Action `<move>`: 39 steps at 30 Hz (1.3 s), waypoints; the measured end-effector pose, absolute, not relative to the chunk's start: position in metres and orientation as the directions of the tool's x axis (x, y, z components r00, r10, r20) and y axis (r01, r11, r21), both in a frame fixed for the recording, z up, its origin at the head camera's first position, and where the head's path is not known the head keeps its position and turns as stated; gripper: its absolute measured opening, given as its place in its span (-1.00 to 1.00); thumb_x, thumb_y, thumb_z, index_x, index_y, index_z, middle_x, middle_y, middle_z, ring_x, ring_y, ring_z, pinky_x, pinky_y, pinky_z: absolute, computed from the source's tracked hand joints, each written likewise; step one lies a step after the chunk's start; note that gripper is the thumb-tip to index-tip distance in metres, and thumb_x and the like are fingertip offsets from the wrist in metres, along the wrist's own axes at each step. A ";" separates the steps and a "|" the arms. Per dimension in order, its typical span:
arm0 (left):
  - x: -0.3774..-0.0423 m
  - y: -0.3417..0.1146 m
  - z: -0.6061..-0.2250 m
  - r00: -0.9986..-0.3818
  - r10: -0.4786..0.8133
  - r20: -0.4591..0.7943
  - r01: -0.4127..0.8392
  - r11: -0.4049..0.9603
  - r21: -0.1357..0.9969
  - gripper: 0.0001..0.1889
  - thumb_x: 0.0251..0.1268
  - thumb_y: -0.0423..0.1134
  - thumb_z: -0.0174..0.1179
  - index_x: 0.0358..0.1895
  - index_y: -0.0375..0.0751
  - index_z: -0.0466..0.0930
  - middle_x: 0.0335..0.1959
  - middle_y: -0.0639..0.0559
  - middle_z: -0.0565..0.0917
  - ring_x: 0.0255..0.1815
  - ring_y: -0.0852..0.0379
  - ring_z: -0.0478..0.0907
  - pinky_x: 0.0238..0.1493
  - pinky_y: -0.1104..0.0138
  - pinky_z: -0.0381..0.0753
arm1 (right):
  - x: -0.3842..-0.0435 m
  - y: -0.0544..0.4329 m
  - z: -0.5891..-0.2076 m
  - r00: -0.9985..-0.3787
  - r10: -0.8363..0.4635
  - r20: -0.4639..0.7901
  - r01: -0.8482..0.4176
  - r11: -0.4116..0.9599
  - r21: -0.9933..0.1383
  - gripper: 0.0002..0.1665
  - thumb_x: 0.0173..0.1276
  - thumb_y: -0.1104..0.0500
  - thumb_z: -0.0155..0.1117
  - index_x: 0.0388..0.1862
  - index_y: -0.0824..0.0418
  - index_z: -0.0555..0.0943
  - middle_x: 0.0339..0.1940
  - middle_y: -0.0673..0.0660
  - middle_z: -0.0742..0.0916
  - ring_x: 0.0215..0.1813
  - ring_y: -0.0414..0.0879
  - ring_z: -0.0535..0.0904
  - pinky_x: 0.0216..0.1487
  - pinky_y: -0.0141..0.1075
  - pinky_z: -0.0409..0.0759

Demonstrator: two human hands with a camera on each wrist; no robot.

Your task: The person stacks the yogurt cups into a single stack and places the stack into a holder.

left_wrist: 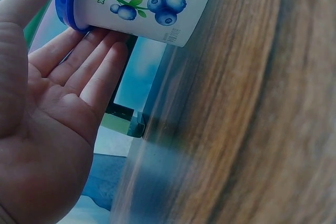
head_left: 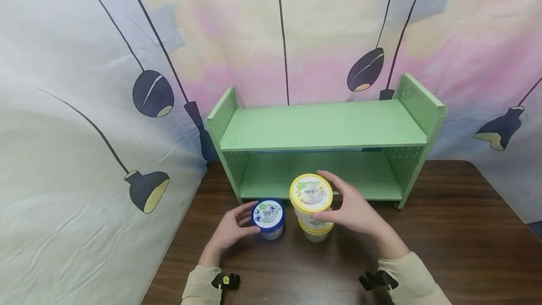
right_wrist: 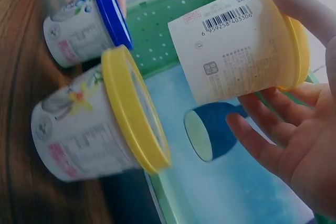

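My left hand (head_left: pixel 230 232) holds a white tub with a blue lid (head_left: pixel 268 215) between thumb and fingers. Blueberries are printed on the side of that tub (left_wrist: pixel 149 6) in the left wrist view. A yellow-lidded white tub (head_left: pixel 311 193) is gripped by my right hand (head_left: pixel 353 208), the thumb and fingers at its lid rim. Below it, a second yellow-lidded tub (head_left: pixel 315 230) stands upright on the table, partly hidden in the head view. The right wrist view shows a gap between the held tub (right_wrist: pixel 231 45) and this lower one (right_wrist: pixel 84 129).
A green two-tier shelf (head_left: pixel 322 126) stands on the brown wooden table (head_left: pixel 449 229), just behind the tubs. Its raised side panels (head_left: pixel 421 98) flank both tiers. A cloth backdrop (head_left: pixel 254 27) with painted lamps hangs behind and to the left.
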State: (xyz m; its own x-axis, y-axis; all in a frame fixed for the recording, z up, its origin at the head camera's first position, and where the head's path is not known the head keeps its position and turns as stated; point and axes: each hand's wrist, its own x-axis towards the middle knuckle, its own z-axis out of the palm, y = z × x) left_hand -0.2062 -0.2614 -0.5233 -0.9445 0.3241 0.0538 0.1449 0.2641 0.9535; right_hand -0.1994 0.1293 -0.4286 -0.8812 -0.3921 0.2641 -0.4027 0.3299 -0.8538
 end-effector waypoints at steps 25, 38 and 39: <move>-0.206 -0.261 -0.525 -0.948 0.318 0.034 0.122 0.261 0.958 -0.17 0.24 -0.25 0.60 0.56 -0.22 0.43 0.43 -0.23 0.57 0.45 -0.20 0.53 0.41 0.20 0.58 | -0.203 0.058 -0.434 -0.886 -0.408 0.221 -0.355 0.289 -0.889 0.22 0.08 -0.08 0.80 0.67 0.02 0.36 0.38 0.05 0.63 0.30 0.07 0.58 0.21 0.17 0.70; -0.207 -0.262 -0.526 -0.950 0.312 0.025 0.111 0.261 0.959 -0.16 0.25 -0.25 0.60 0.57 -0.28 0.40 0.45 -0.24 0.55 0.47 -0.20 0.51 0.42 0.22 0.57 | -0.202 0.043 -0.435 -0.881 -0.416 0.225 -0.340 0.228 -0.912 0.20 0.09 0.00 0.81 0.66 0.06 0.36 0.40 0.08 0.61 0.33 0.04 0.60 0.29 0.01 0.70; -0.207 -0.262 -0.527 -0.949 0.314 0.026 0.112 0.259 0.959 -0.16 0.25 -0.25 0.60 0.57 -0.29 0.39 0.45 -0.25 0.55 0.47 -0.20 0.50 0.42 0.23 0.57 | -0.202 0.043 -0.435 -0.881 -0.416 0.226 -0.340 0.224 -0.913 0.21 0.08 0.00 0.81 0.66 0.07 0.36 0.40 0.08 0.61 0.33 0.03 0.60 0.30 0.01 0.69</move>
